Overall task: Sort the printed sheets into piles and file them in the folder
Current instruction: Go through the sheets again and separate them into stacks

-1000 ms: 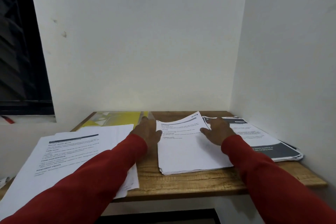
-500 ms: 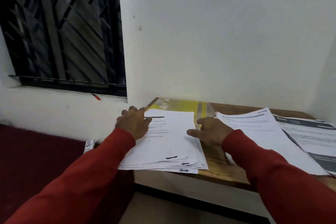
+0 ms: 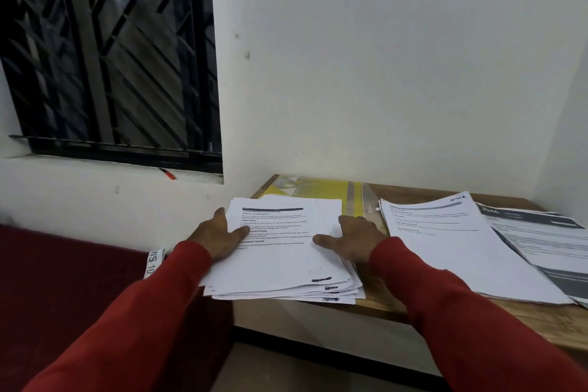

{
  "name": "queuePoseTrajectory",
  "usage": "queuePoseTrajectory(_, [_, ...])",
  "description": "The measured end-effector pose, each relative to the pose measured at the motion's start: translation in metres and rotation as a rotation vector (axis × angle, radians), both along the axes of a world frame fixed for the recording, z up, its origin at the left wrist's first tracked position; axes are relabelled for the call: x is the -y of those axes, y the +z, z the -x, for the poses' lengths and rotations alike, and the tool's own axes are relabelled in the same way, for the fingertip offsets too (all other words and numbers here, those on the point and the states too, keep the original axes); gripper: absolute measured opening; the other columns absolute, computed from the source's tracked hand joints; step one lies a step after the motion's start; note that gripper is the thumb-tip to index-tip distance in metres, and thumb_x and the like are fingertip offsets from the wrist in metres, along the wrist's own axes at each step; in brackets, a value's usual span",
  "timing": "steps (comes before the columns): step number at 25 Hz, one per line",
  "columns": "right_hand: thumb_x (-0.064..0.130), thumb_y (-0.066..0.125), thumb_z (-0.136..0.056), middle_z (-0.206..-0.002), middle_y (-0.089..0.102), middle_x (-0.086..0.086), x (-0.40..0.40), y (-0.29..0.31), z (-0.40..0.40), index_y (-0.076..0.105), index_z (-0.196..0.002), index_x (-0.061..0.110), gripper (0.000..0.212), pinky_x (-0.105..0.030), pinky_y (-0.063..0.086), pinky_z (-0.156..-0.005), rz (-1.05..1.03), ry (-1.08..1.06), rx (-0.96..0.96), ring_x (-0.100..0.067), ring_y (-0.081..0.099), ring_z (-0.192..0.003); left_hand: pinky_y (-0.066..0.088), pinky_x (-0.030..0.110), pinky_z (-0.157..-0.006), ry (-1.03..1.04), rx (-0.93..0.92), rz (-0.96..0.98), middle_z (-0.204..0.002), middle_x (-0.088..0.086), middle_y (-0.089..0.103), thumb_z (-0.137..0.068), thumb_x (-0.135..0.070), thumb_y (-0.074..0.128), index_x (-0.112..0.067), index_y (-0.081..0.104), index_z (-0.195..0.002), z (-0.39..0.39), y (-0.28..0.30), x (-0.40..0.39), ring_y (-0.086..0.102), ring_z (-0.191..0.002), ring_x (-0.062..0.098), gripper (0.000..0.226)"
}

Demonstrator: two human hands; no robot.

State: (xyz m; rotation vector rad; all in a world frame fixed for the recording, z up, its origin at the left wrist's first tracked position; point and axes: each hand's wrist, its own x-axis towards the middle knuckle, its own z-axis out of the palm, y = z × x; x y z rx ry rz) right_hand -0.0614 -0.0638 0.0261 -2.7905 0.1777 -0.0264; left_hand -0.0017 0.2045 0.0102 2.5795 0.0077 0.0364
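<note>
My left hand point(image 3: 219, 237) lies at the left edge of the nearest pile of sheets point(image 3: 280, 251). Its thumb rests on top of the printed page and the palm is against the pile's side; the other fingers are hidden behind the edge, so I cannot tell whether that grip closes under the paper or only steadies it. My right hand point(image 3: 353, 240) lies flat on the right part of the same pile, the grip released, fingers straight and spread a little, the thumb pointing left across the top sheet and the fingertips reaching toward the pile's far right corner. It presses down on the paper and clasps nothing.

This pile sits at the left end of the wooden desk point(image 3: 391, 301), its near left corner hanging past the desk's edge. The sheets are fanned unevenly at the bottom right, so several corners show. Behind it, partly covered by it, lies the yellow folder point(image 3: 318, 189) with its clear cover, against the wall. To the right, a second pile of sheets point(image 3: 451, 242) lies on the desk, close beside my right wrist, and a third pile with dark printed bands point(image 3: 547, 242) lies further right, overlapped at its left edge by the second.

Both my sleeves point(image 3: 461, 312) are red. A barred window point(image 3: 111, 51) is in the wall to the left.
</note>
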Motion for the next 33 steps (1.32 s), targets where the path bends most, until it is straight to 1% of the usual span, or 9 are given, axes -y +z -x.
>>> queuePoseTrajectory(4, [0.064,0.059,-0.086,-0.148,0.045,-0.011,-0.015,-0.001,0.001,0.044,-0.141,0.011,0.078,-0.04,0.036,-0.11,-0.129,0.099,0.03,-0.029,0.041,-0.135,0.04,0.042,-0.108,-0.048,0.033,-0.055,-0.143,0.014,0.052,-0.093,-0.057,0.052,-0.02,0.025,-0.151,0.003,-0.007,0.009,0.051,-0.129,0.035,0.074])
queuePoseTrajectory(9, [0.057,0.063,-0.087,-0.148,0.046,-0.004,-0.016,-0.007,0.001,0.036,-0.148,0.023,0.075,-0.04,0.035,-0.112,-0.278,0.128,0.072,-0.025,0.039,-0.138,0.033,0.03,-0.108,-0.035,0.093,0.127,-0.152,0.013,0.043,-0.095,-0.037,0.062,-0.015,0.023,-0.155,0.007,-0.001,0.007,0.042,-0.138,0.031,0.075])
queuePoseTrajectory(13, [0.054,0.056,-0.091,-0.138,0.053,-0.002,-0.014,-0.011,0.009,0.033,-0.148,0.032,0.065,-0.042,0.031,-0.108,-0.048,0.131,0.145,-0.027,0.033,-0.136,0.033,0.029,-0.107,-0.031,0.155,0.172,-0.15,0.013,0.046,-0.091,-0.031,0.069,-0.017,0.03,-0.153,0.006,-0.004,0.003,0.043,-0.137,0.03,0.074])
queuePoseTrajectory(17, [0.052,0.06,-0.089,-0.136,0.051,-0.01,-0.015,-0.011,0.007,0.034,-0.144,0.036,0.063,-0.043,0.035,-0.109,-0.143,0.188,0.1,-0.029,0.047,-0.127,0.033,0.03,-0.108,-0.031,0.163,0.187,-0.15,0.013,0.046,-0.09,-0.031,0.07,-0.018,0.031,-0.153,0.004,-0.005,0.002,0.043,-0.137,0.029,0.075])
queuePoseTrajectory(22, [0.053,0.06,-0.09,-0.146,0.047,-0.002,-0.013,-0.012,0.011,0.029,-0.148,0.036,0.068,-0.036,0.036,-0.11,-0.164,0.249,0.027,-0.025,0.048,-0.13,0.038,0.031,-0.103,0.004,0.206,0.293,-0.143,0.009,0.051,-0.085,-0.023,0.076,-0.018,0.037,-0.149,0.003,-0.001,-0.009,0.05,-0.128,0.028,0.076])
queuePoseTrajectory(24, [0.063,0.058,-0.086,-0.15,0.045,0.002,-0.01,-0.011,0.009,0.023,-0.149,0.041,0.076,-0.038,0.034,-0.112,-0.16,0.257,-0.032,-0.024,0.046,-0.133,0.042,0.032,-0.1,0.026,0.237,0.364,-0.133,0.006,0.057,-0.083,-0.018,0.078,-0.014,0.043,-0.141,0.0,-0.002,-0.012,0.055,-0.12,0.027,0.069])
queuePoseTrajectory(27, [0.078,0.049,-0.079,-0.155,0.035,-0.005,-0.006,-0.007,0.007,0.009,-0.148,0.055,0.083,-0.045,0.024,-0.118,-0.055,0.209,-0.11,-0.028,0.032,-0.143,0.051,0.039,-0.096,-0.011,0.176,0.532,-0.116,0.007,0.069,-0.081,-0.012,0.079,-0.01,0.059,-0.111,-0.005,0.001,-0.018,0.065,-0.1,0.026,0.037])
queuePoseTrajectory(29, [0.079,0.047,-0.08,-0.158,0.024,-0.012,-0.003,-0.006,0.008,0.001,-0.146,0.062,0.081,-0.048,0.017,-0.118,0.004,0.169,-0.142,-0.031,0.018,-0.148,0.052,0.036,-0.092,-0.085,0.119,0.562,-0.11,0.01,0.073,-0.085,-0.009,0.076,-0.011,0.067,-0.103,-0.001,0.006,-0.016,0.068,-0.094,0.025,0.02])
queuePoseTrajectory(33, [0.081,0.048,-0.076,-0.16,0.017,-0.012,0.002,-0.006,0.006,-0.002,-0.142,0.068,0.083,-0.051,0.015,-0.118,-0.037,0.168,-0.195,-0.028,0.006,-0.151,0.052,0.037,-0.092,-0.072,0.132,0.428,-0.108,0.004,0.07,-0.084,-0.017,0.078,-0.014,0.059,-0.109,-0.002,0.009,-0.015,0.066,-0.098,0.024,0.031])
